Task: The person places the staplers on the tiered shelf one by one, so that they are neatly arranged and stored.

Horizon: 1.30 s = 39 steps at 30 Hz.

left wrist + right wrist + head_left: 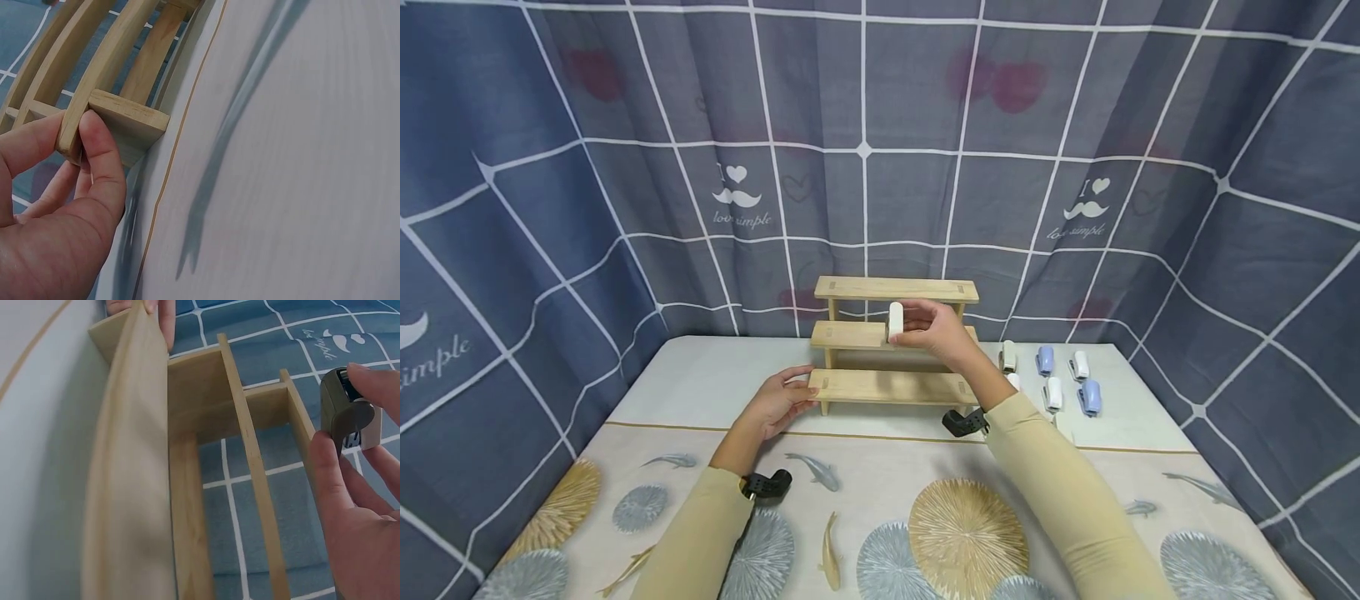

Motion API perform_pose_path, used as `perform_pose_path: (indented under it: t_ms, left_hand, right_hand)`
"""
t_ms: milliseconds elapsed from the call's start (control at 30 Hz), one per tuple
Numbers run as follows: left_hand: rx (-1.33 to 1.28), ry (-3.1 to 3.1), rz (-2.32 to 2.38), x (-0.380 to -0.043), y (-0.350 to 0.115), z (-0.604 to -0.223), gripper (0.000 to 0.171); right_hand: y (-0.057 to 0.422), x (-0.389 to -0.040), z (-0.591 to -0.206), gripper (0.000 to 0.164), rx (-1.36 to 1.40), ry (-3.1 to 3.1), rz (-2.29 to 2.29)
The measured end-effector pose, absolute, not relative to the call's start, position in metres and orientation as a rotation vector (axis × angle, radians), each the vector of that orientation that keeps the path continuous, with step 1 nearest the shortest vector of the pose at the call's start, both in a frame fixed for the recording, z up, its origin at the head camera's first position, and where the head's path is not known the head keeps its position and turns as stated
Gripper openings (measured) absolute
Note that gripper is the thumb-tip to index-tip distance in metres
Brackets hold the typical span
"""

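Observation:
A three-step wooden shelf rack point(891, 387) stands on the table. My left hand point(778, 402) pinches the left end of its lowest board between thumb and fingers; the left wrist view shows this grip on the wooden board point(94, 106) closely. With thumb and fingertips, my right hand point(936, 329) holds a small white-and-grey mini stapler point(895, 322) in front of the middle step. Seen from the right wrist, the mini stapler point(344, 412) has a grey-green side and a whitish part, and it is held clear of the boards.
Several mini staplers, white and blue, stand in rows right of the rack, among them a blue one point(1089, 397) and a white one point(1053, 393). My right forearm partly covers some. Behind the table hangs a dark checked curtain point(917, 200). A patterned cloth point(865, 500) covers the front.

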State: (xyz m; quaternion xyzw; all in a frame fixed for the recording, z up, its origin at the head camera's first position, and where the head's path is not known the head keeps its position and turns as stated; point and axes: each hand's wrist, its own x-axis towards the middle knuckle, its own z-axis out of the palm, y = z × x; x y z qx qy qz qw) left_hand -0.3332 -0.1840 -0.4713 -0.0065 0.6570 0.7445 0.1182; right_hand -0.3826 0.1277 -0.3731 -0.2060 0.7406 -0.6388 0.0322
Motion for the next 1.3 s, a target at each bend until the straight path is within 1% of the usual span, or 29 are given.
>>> perform_pose_path:
  t_ms: [300,600,733,1067,1300]
  left_hand:
    - [-0.025,1.916,2.162,-0.335,-0.185,-0.470,0.067]
    - [-0.013,1.911,2.156,-0.334,-0.187,-0.468,0.068]
    - [-0.004,1.904,2.161,-0.334,-0.187,-0.468,0.068]
    - [-0.017,1.909,2.159,-0.334,-0.185,-0.468,0.065]
    - [-0.013,1.913,2.149,-0.335,-0.187,-0.467,0.066]
  right_hand:
    - [0.103,-0.402,-0.355,0.065,-0.686,2.357,-1.927]
    - [0.082,-0.419,-0.339,0.069,-0.747,2.336,-1.893]
    - [0.074,-0.429,-0.334,0.068,-0.773,2.382,-1.855]
    - [0.061,-0.448,-0.323,0.063,-0.687,2.460,-1.820]
    - [0.056,-0.457,-0.321,0.058,-0.618,2.541,-1.749]
